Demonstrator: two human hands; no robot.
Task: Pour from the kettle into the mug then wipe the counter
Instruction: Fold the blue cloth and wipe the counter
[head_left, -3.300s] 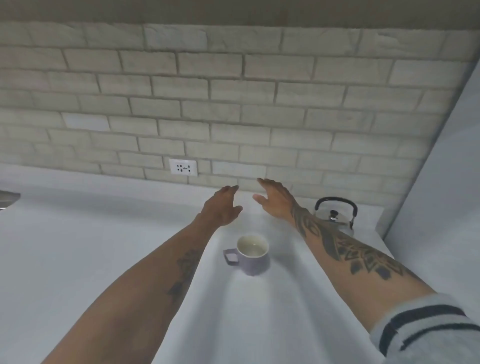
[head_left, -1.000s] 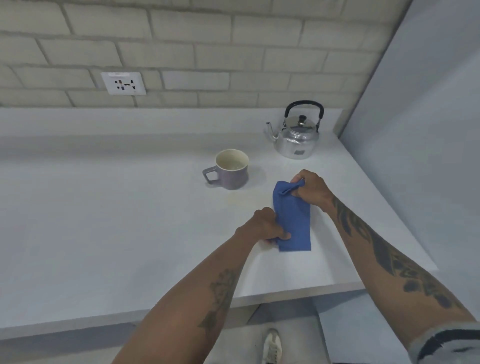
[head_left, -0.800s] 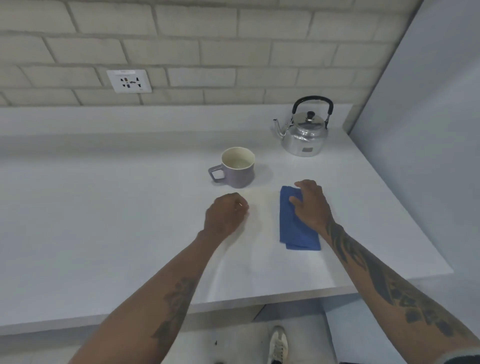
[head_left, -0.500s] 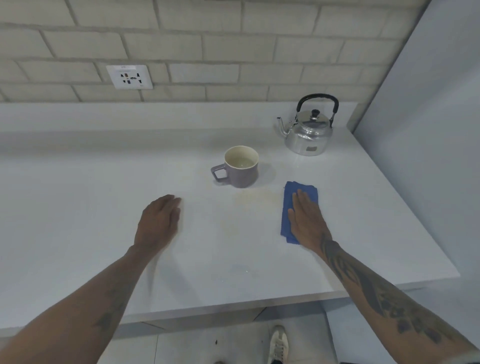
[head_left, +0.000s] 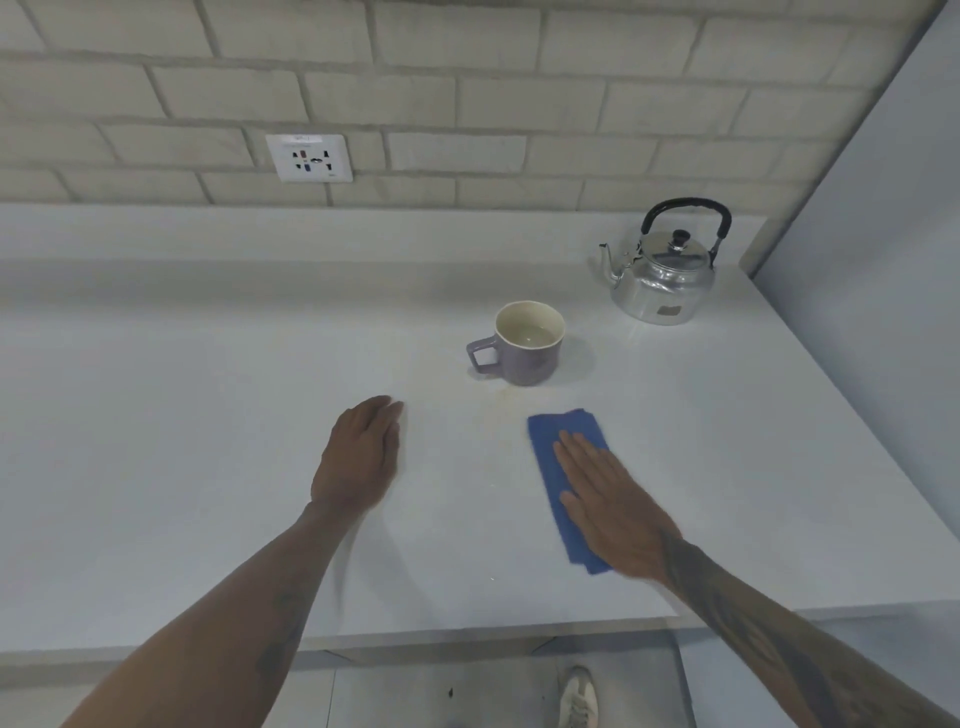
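Both hands flat; right hand covers cloth.

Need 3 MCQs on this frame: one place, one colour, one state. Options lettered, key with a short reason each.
1. Where does the kettle stand?
A. back right corner of the counter
B. front left edge
C. on the floor

2. What colour is the cloth?
A. red
B. blue
C. white

3. What is the right hand doing?
A. lifting the mug
B. gripping the kettle handle
C. lying flat on the cloth

Key: 1 A, it sits by the wall and side panel. 2 B, it is plainly blue. 3 C, palm down with fingers spread on the cloth.
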